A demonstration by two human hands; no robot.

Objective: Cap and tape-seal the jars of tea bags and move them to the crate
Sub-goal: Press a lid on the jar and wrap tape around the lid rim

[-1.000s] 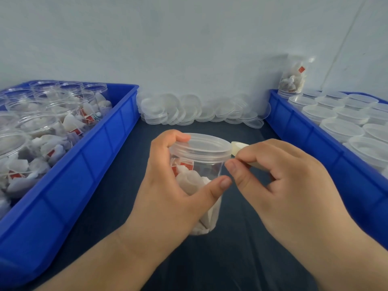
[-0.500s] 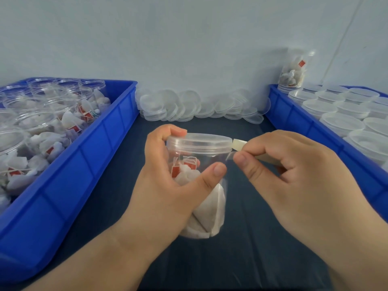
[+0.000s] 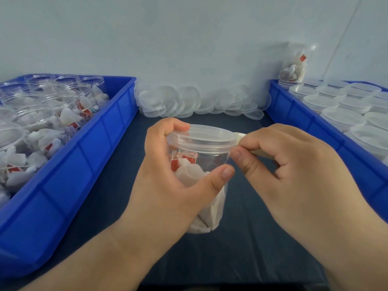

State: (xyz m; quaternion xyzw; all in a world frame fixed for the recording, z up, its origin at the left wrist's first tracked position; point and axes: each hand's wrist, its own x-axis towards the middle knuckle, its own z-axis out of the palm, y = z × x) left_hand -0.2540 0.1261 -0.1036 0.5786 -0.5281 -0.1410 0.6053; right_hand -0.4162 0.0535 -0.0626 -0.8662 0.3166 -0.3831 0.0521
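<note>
**Jar gripped at centre, tape tab pinched at the lid's rim**

Jar (image 3: 204, 159) of clear plastic stands upright in the middle of the view, with its lid (image 3: 203, 136) on and tea bags (image 3: 189, 174) with red tags inside. The left hand (image 3: 168, 185) wraps it from the left. Its forefinger (image 3: 178, 126) curls over the lid's far rim and its thumb (image 3: 218, 177) presses the near wall below the lid. The other fingers are hidden behind the jar. Whether the jar's base rests on the dark table (image 3: 241, 244) or hangs just above it cannot be told.

The right hand (image 3: 298, 175) is just beside the lid's right edge, thumb and forefinger pinching a pale tab of tape (image 3: 240, 137) that touches the rim. Its remaining fingers are curled into the palm. The two thumbs lie near each other but apart.

On the left, a blue crate (image 3: 69, 164) holds open jars (image 3: 31, 127) filled with tea bags. On the right, a second blue crate (image 3: 294, 114) holds capped jars (image 3: 340, 117), with one more jar (image 3: 295, 64) raised at its far corner. Loose lids (image 3: 189, 101) are heaped along the wall behind, between the crates. Nothing lies between the hands and either crate.
</note>
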